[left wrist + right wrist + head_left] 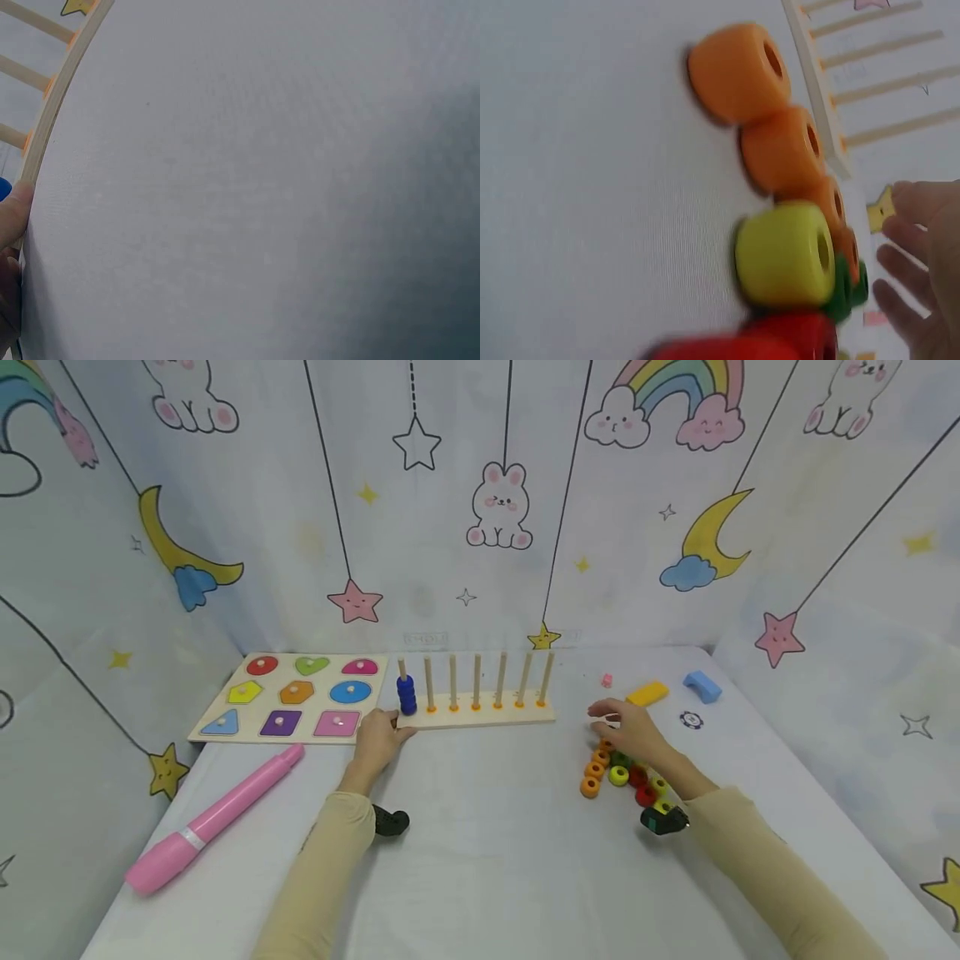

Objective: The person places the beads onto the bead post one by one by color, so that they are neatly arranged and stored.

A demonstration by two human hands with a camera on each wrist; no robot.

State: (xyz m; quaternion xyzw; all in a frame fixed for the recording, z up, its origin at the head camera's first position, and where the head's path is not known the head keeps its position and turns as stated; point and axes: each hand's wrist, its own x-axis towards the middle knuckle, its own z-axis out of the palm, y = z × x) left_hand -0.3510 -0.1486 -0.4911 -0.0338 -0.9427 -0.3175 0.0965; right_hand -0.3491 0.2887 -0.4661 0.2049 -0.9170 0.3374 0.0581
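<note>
A wooden peg board point(480, 718) with a row of upright pegs stands at the back middle; several blue beads point(407, 696) are stacked on its leftmost peg. My left hand point(373, 747) grips the board's left end, and in the left wrist view the thumb point(15, 214) presses its front edge. On the right, my right hand point(633, 732) hovers over loose beads, fingers spread loosely around nothing. Orange beads point(590, 787) lie in a line there, beside a yellow bead point(780, 255), red beads point(646, 795) and green beads point(620, 759). The right hand and forearm partly hide this pile.
A shape puzzle board point(251, 717) with knobbed pieces lies at the back left, a pink baton-like stick point(232, 802) in front of it. Behind the right hand are a yellow block point(647, 693), a blue block point(702, 687), a round chip point(692, 720) and a small pink piece point(607, 680).
</note>
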